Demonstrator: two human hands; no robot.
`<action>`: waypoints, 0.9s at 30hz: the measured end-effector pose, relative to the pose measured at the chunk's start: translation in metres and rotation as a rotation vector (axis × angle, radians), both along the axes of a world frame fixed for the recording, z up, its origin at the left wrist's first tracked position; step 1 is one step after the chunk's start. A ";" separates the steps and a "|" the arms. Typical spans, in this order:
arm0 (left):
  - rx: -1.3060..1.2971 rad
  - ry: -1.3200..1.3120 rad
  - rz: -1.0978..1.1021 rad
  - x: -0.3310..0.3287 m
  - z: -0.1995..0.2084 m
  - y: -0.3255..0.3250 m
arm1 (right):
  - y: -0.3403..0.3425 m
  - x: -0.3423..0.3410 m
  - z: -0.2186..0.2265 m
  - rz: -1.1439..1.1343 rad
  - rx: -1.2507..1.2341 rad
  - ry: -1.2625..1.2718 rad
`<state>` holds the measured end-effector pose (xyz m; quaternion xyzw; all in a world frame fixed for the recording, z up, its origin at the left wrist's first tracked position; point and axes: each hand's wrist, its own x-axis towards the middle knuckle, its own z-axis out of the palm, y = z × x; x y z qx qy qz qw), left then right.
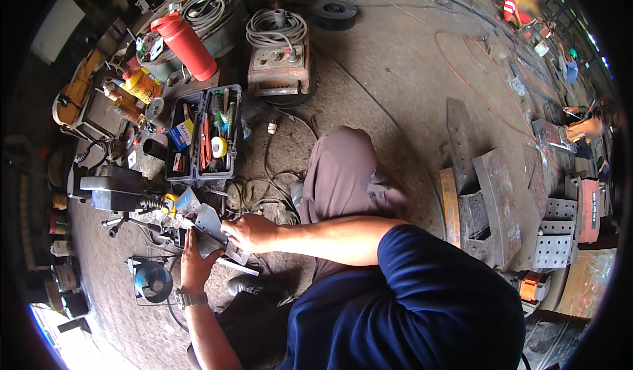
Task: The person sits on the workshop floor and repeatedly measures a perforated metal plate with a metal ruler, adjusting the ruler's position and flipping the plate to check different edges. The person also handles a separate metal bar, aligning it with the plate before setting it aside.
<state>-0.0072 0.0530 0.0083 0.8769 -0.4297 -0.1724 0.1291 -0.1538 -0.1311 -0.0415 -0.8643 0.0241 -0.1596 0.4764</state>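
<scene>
A grey metal plate (210,224) with small holes stands between my hands, close beside a machine with a dark housing (113,189) and a yellow part (170,205). My left hand (194,264), with a watch at the wrist, lies along the plate's near left side. Its fingers are straight and together, the thumb spread to the right. From the right, my right hand (252,233) is curled closed at the plate's right edge; its fingertips are partly hidden. Below the hands lies a light metal strip (237,266).
An open toolbox (235,139) sits beyond my hands. Past it are a red bottle (188,47) and a welding machine (280,67) with coiled cable. A small fan (153,281) stands left of my wrist. Cables (270,166) trail across the floor. Steel pieces (498,205) lie right; people work beyond.
</scene>
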 end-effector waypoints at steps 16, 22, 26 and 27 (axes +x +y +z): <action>-0.003 0.005 0.009 0.000 0.000 -0.001 | -0.029 0.042 0.064 0.179 -0.289 0.067; 0.011 0.029 0.017 -0.003 0.005 -0.004 | -0.034 0.043 0.053 0.177 -0.240 0.063; 0.030 0.005 0.007 -0.002 0.003 -0.003 | -0.030 0.043 0.038 0.126 -0.098 0.051; 0.027 0.002 0.001 -0.001 0.003 -0.002 | -0.031 0.042 0.042 0.140 -0.098 0.066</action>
